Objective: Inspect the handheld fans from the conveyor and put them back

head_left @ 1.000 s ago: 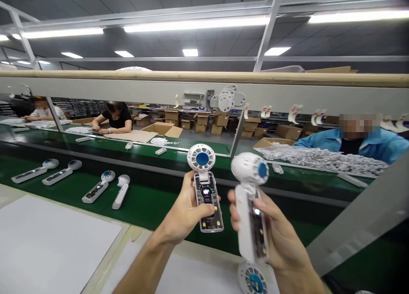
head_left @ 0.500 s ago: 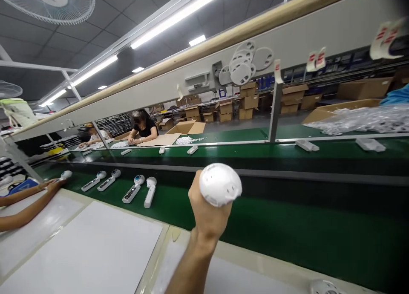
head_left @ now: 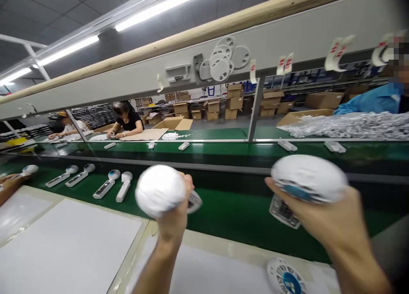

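My left hand [head_left: 174, 223] is wrapped around a white handheld fan [head_left: 159, 189], its rounded head facing me and a bit of handle jutting out to the right. On the right, my right hand [head_left: 338, 219] grips a second white handheld fan [head_left: 308, 174]. Some blue shows under that head, and its open handle with inner parts hangs below the fingers. Both are held above the green conveyor belt [head_left: 223, 213]. Between my arms, near the bottom edge, another fan head [head_left: 286, 277] with vents and a blue centre lies on the white worktop [head_left: 223, 268].
Several handheld fans [head_left: 105, 185] lie on the belt at left, near a co-worker's hand [head_left: 12, 183]. White housing parts [head_left: 287, 145] sit on the ledge behind. A grey beam [head_left: 134, 85] crosses above, with round plates [head_left: 220, 64] attached. People and cardboard boxes are beyond.
My right hand has come into view holding a handheld fan. My left hand, with its fan, shows further left and turned. The view has swung right, revealing a person in blue.
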The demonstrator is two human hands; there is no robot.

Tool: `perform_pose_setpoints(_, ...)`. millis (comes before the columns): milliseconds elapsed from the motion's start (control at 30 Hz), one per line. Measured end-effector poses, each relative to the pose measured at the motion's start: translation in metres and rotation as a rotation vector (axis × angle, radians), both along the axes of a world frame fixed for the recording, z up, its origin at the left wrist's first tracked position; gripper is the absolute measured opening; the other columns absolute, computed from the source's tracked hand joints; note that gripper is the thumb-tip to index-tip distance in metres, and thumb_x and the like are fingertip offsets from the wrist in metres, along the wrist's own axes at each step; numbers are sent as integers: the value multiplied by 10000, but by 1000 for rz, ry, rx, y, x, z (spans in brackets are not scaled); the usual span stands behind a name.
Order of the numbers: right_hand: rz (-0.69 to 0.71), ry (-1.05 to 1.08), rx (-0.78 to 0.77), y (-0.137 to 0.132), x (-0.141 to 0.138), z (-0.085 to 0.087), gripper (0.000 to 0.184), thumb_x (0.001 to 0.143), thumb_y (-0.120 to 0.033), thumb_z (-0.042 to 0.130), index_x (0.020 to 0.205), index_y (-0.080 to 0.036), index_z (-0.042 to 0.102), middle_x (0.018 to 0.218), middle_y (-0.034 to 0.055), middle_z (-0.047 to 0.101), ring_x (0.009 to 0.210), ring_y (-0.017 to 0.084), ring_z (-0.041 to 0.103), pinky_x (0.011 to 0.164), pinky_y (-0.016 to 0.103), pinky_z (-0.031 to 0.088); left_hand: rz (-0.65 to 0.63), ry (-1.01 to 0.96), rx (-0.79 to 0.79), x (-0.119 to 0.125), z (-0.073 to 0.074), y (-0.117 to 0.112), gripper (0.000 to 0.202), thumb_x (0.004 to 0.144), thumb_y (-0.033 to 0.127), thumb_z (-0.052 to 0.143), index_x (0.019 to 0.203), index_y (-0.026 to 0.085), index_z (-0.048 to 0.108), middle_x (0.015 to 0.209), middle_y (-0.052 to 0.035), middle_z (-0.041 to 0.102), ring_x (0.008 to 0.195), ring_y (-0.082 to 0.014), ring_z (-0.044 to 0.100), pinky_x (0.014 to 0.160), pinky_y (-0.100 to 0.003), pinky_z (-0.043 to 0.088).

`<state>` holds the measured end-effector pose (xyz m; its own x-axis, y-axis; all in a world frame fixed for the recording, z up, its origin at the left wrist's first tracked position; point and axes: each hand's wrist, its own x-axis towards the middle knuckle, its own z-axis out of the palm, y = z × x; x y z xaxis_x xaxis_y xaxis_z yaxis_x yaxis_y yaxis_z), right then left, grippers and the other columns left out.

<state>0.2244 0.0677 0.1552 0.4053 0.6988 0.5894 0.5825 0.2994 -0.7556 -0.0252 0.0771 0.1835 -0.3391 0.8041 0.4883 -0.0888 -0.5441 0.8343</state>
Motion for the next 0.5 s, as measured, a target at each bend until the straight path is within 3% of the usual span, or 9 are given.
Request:
perform_pose_setpoints(100, -5, -145, -99, 24, -3, -4, 335, 699, -410, 773, 944, -203, 675, 912, 92, 718, 823, 307, 678, 678, 381, 505, 69, 185, -36, 5, -8, 6, 279, 690, 358, 820, 759, 171, 626, 726, -32, 657, 678, -196, 660, 625, -294, 556)
perform_pose_setpoints(200, -18, -238, -237, 35, -5, -11, 478, 729, -328, 740, 1174, -233, 595, 1029, 70, 707, 975, 331, 667, 781, 382, 487, 33, 289, -73, 12, -21, 19, 347, 679, 402, 822, 852, 173, 626, 790, -46, 685, 711, -208, 668, 623, -289, 537)
perform_pose_setpoints(267, -4, -230, -313, 38, -6, -16, 633, 749, -289, 729, 1332, -253, 487, 1116, 63, 694, 1061, 329, 650, 820, 367, 483, -17, 424, -76, 17, -33, 31, 446, 649, 401, 837, 951, 194, 584, 837, -33, 685, 714, -195, 660, 608, -270, 510)
perform_pose_setpoints(367, 25, -233, -364, 43, -6, -26, 724, 775, -229, 697, 1424, -290, 382, 1239, 46, 646, 1084, 283, 644, 834, 326, 485, -49, 568, -147, 23, -54, 50, 568, 675, 470, 820, 1041, 230, 460, 912, -16, 679, 784, -192, 667, 652, -262, 489)
perform_pose_setpoints(500, 77, -254, -423, 55, -1, -46, 691, 779, -188, 696, 1402, -278, 410, 1293, 52, 604, 1138, 260, 618, 913, 316, 467, -64, 667, -281, 28, -85, 72, 619, 679, 567, 801, 1043, 239, 422, 927, -23, 692, 837, -225, 682, 687, -280, 476)
